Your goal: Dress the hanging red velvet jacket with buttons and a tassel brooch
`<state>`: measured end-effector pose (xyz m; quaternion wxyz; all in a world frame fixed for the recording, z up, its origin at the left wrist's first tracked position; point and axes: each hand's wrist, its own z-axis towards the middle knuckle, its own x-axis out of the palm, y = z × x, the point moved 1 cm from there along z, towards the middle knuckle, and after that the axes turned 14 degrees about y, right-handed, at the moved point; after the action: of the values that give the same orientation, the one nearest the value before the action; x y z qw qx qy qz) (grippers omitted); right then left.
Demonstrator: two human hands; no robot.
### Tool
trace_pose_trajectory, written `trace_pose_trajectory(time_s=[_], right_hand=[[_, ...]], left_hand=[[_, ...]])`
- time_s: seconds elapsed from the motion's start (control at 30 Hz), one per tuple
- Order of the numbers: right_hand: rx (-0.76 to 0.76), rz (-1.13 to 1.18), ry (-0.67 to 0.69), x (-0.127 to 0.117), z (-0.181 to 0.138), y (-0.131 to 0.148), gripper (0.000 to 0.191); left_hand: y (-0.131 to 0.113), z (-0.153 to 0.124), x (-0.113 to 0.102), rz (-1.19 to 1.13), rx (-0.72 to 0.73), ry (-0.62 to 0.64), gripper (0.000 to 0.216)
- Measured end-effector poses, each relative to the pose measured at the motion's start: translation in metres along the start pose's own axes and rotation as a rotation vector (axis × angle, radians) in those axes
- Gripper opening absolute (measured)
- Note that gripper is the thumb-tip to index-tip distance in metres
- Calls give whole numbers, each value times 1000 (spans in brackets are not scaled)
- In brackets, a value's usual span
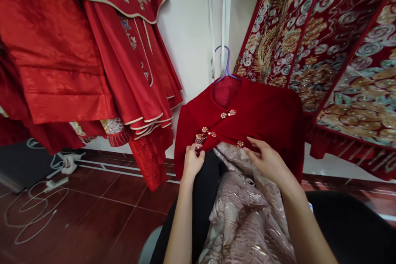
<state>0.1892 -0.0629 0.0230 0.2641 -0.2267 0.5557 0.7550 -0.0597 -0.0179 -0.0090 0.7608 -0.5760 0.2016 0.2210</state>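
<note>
A dark red velvet jacket (262, 107) hangs in front of me on a purple hanger (228, 68). Flower-shaped bead fastenings (228, 114) sit along its crossed front. Near its lower left edge is a jewelled brooch (200, 138) with dangling strands. My left hand (194, 160) pinches the jacket's lower edge just below the brooch. On the other side, my right hand (266, 157) has its fingers apart at the jacket's hem, beside a single flower fastening (240, 144). Contact between its fingertips and the velvet is hard to tell. Shiny pinkish-grey fabric (247, 210) lies across my lap.
Red garments (130, 62) hang on the left, and heavily embroidered ones (309, 37) on the right. White cables (46, 198) and a power strip (56, 184) lie on the tiled floor (102, 218). A black seat (349, 222) stands at the lower right.
</note>
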Motion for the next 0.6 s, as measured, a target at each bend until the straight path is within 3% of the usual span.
trace_pose_trajectory(time_s=[0.1,0.2,0.37,0.6], right_hand=[[-5,-23,112,6,2,1,34],[10,-81,147,8,0,1,41],[-48,-127,42,14,2,-6,54],[-122,-109,-116,54,27,-26,36]], left_hand=[[-2,-2,-3,-15,24,-27,25],[-3,-2,-5,-75,42,-17,23],[-5,-3,-5,-105,70,16,25],[-13,-7,-6,-144,60,45,28]])
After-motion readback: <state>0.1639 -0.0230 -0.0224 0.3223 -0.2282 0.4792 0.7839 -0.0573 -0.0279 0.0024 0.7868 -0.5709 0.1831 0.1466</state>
